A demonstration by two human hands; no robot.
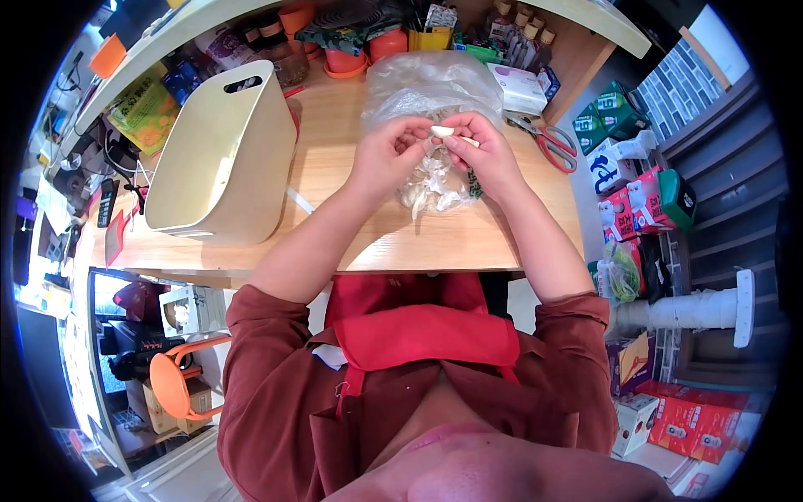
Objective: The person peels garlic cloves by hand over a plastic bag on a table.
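Clove [442,131] sits pinched between the left hand [391,152] and the right hand [487,159], over peelings [435,180]; on the bench [418,249], a bin [258,163] stands left, scissors [542,135] lie right and a clear bag [427,82] sits on the far side.

Clove [442,131], partly covered by fingertips of the left hand [391,154] and right hand [488,152]; peelings [432,184], upper part behind the hands; green print [475,186], too small to read; scraps [224,172] in the bin [261,171], too small to identify; bottles' [527,42] contents, indistinct; leftmost clutter [52,226], blurred; wearer's body [418,402], cut off by the lower edge.
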